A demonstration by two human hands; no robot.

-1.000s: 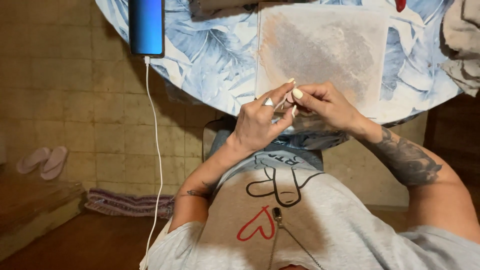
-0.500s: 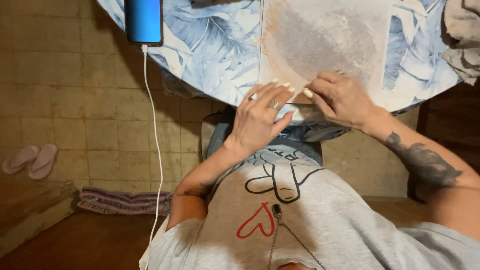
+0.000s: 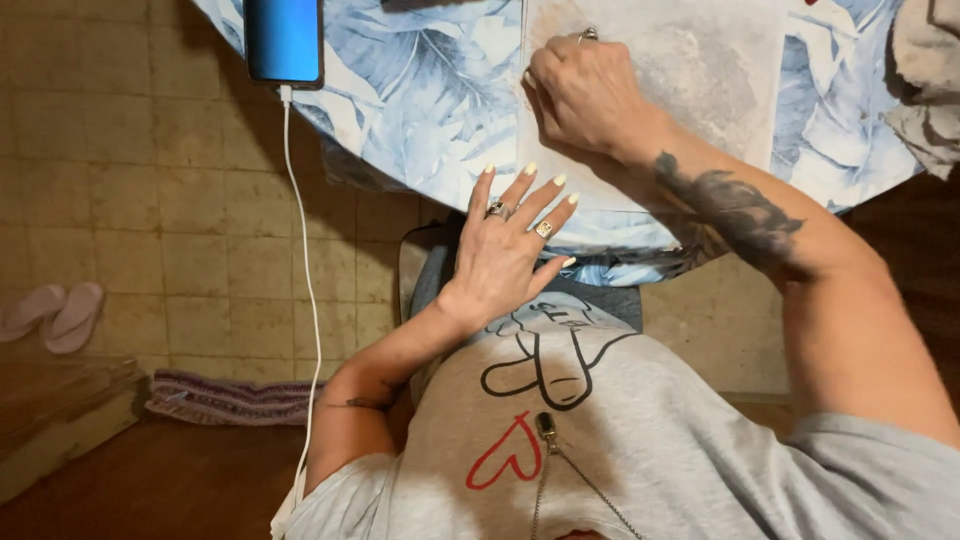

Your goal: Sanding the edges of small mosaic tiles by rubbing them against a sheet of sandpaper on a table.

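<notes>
My left hand [image 3: 510, 250] hovers at the near edge of the round table, fingers spread, rings on two fingers, holding nothing. My right hand [image 3: 585, 92] rests farther up on a beige rectangular mat [image 3: 700, 60], fingers curled shut with the knuckles toward me. I cannot see whether anything lies inside the fist. The mat lies on a blue leaf-print tablecloth [image 3: 420, 110]. The two hands are apart, the left one nearer my body.
A phone with a lit blue screen [image 3: 284, 40] lies at the table's left, its white cable [image 3: 305, 300] hanging down past my left arm. Crumpled grey cloth [image 3: 925, 80] sits at the right edge. Pale slippers [image 3: 50, 315] and a striped rug [image 3: 230, 398] lie on the tiled floor.
The hands, pinched together at the table's edge before, have separated. My right hand slid up onto the mat and my left hand opened its fingers.
</notes>
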